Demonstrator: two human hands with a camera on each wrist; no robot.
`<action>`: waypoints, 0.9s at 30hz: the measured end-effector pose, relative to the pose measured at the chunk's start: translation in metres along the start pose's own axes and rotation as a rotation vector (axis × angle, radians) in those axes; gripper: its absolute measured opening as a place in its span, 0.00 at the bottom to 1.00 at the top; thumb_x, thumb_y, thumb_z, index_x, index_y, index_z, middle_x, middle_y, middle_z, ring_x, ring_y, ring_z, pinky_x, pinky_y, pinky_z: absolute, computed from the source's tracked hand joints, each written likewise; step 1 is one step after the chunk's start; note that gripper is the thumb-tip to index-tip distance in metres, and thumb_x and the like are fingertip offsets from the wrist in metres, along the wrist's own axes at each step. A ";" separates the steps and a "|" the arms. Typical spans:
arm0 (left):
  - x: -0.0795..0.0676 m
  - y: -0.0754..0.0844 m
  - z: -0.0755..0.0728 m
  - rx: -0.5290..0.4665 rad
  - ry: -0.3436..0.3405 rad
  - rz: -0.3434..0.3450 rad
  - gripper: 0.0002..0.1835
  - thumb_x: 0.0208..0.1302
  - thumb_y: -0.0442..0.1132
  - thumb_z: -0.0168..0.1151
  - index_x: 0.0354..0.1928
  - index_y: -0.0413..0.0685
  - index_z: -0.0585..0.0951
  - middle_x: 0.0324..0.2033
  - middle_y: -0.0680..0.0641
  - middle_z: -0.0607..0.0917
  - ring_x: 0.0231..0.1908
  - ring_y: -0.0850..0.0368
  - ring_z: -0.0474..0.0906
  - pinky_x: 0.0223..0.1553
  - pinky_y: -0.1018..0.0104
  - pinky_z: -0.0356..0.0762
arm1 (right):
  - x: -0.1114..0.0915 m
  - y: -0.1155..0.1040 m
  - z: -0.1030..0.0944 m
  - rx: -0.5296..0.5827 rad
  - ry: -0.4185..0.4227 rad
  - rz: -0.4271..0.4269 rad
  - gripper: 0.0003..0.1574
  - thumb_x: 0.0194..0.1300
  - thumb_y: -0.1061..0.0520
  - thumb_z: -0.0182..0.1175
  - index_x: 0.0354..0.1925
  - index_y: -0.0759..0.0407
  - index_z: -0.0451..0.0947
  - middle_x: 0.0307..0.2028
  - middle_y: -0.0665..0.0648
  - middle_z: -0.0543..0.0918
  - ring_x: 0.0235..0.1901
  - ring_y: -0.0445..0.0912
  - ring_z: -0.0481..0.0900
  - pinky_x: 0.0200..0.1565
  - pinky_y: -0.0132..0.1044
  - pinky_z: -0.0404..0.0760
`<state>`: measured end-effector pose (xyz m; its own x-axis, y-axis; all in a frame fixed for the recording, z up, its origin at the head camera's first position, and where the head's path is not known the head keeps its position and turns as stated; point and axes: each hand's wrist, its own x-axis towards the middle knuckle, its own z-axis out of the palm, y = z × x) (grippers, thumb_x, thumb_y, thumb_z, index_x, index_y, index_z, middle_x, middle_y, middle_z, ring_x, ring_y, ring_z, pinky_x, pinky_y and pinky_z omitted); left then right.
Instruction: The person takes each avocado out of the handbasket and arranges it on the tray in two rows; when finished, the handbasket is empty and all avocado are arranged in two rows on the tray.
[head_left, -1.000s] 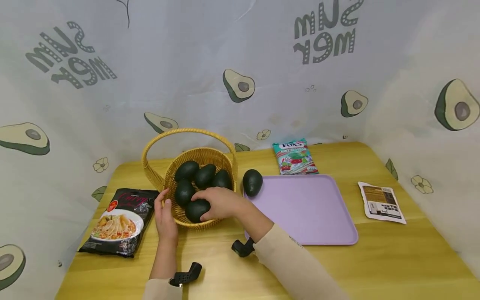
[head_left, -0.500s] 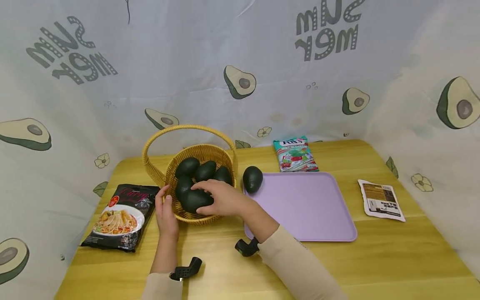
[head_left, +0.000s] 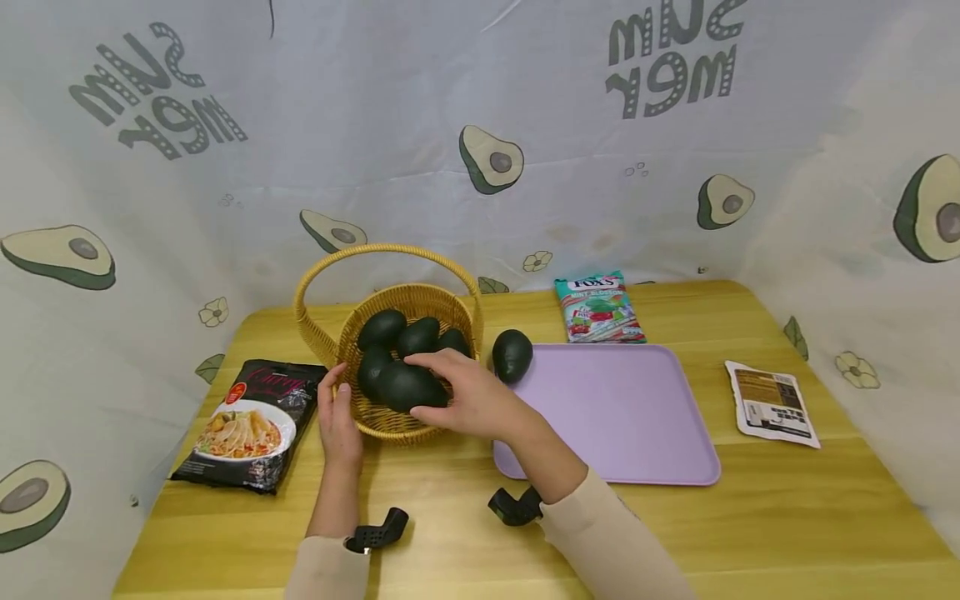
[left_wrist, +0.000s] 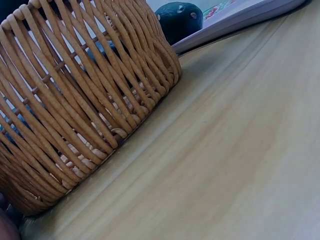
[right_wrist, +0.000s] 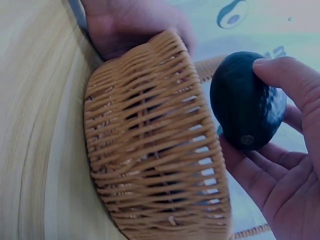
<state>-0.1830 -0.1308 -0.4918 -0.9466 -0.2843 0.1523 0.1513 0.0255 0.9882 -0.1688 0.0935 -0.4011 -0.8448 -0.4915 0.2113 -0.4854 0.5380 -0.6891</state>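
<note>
A yellow wicker basket [head_left: 397, 435] with a tall handle holds several dark green avocados [head_left: 382, 329]. Above its near right rim, my right hand [head_left: 480, 396] grips an avocado [head_left: 411, 387] between thumb and fingers. The right wrist view has this avocado [right_wrist: 245, 100] up above the rim level, clear of the weave. With fairly straight fingers, my left hand [head_left: 341, 425] rests against the basket's left side, thumb near the rim. The left wrist view is mostly filled by the basket wall [left_wrist: 90, 100]. One more avocado [head_left: 513, 356] lies at the tray's back left corner.
A lilac tray [head_left: 622, 408] lies right of the basket, with a mint candy bag [head_left: 602, 312] behind it. Farther right is a white and brown packet [head_left: 772, 404]. A black noodle packet [head_left: 251, 425] lies at left. A printed curtain [head_left: 420, 100] hangs behind the table.
My right hand has lifted the avocado up from the basket's near side and shifted slightly right and higher. The left hand stays at the basket's side. The head view has shifted a little.
</note>
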 end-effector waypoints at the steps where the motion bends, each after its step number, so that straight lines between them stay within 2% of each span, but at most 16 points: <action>1: 0.001 0.000 0.001 -0.003 -0.007 0.002 0.22 0.80 0.41 0.41 0.69 0.39 0.68 0.74 0.42 0.64 0.78 0.48 0.50 0.76 0.43 0.45 | -0.002 0.000 -0.002 0.003 0.012 0.005 0.42 0.62 0.47 0.73 0.71 0.46 0.71 0.60 0.56 0.78 0.44 0.44 0.79 0.44 0.34 0.82; 6: 0.003 -0.001 0.004 -0.005 -0.014 0.003 0.22 0.80 0.40 0.40 0.69 0.39 0.69 0.74 0.41 0.64 0.78 0.48 0.50 0.77 0.44 0.45 | -0.015 0.002 -0.013 0.042 0.042 0.030 0.41 0.62 0.48 0.73 0.71 0.47 0.71 0.56 0.54 0.79 0.42 0.45 0.79 0.39 0.35 0.83; 9: 0.002 0.000 0.004 0.000 -0.009 -0.003 0.22 0.80 0.40 0.40 0.69 0.39 0.68 0.74 0.41 0.64 0.78 0.48 0.51 0.76 0.44 0.45 | -0.022 0.004 -0.016 0.086 0.038 0.057 0.41 0.62 0.50 0.73 0.71 0.47 0.71 0.59 0.54 0.79 0.45 0.46 0.81 0.39 0.39 0.86; 12: 0.000 0.001 -0.001 0.004 0.001 -0.013 0.22 0.80 0.41 0.40 0.69 0.40 0.68 0.74 0.42 0.64 0.78 0.49 0.50 0.77 0.44 0.45 | -0.027 0.004 -0.017 0.123 0.027 0.079 0.41 0.63 0.51 0.72 0.71 0.49 0.70 0.63 0.54 0.78 0.52 0.47 0.81 0.40 0.38 0.86; 16: -0.002 0.001 0.000 -0.008 0.006 -0.028 0.22 0.80 0.41 0.41 0.69 0.40 0.68 0.74 0.43 0.63 0.78 0.49 0.49 0.77 0.44 0.44 | -0.038 0.007 -0.026 0.093 0.023 0.103 0.42 0.63 0.50 0.72 0.71 0.49 0.69 0.64 0.53 0.78 0.51 0.47 0.81 0.37 0.33 0.84; 23: -0.006 0.001 -0.001 -0.001 -0.005 -0.040 0.22 0.81 0.42 0.41 0.70 0.42 0.68 0.75 0.44 0.63 0.78 0.48 0.49 0.76 0.43 0.44 | -0.061 0.013 -0.039 0.058 0.048 0.139 0.43 0.62 0.51 0.72 0.72 0.48 0.67 0.62 0.53 0.77 0.50 0.47 0.80 0.40 0.41 0.86; 27: -0.004 0.004 -0.002 -0.007 -0.007 -0.038 0.22 0.81 0.42 0.40 0.70 0.42 0.68 0.74 0.44 0.62 0.78 0.49 0.49 0.76 0.44 0.44 | -0.070 0.016 -0.049 0.055 0.075 0.162 0.44 0.62 0.51 0.72 0.73 0.46 0.67 0.60 0.53 0.77 0.48 0.46 0.78 0.36 0.34 0.84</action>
<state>-0.1782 -0.1317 -0.4888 -0.9537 -0.2779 0.1153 0.1177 0.0082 0.9930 -0.1282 0.1700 -0.3933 -0.9263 -0.3480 0.1443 -0.3304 0.5664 -0.7550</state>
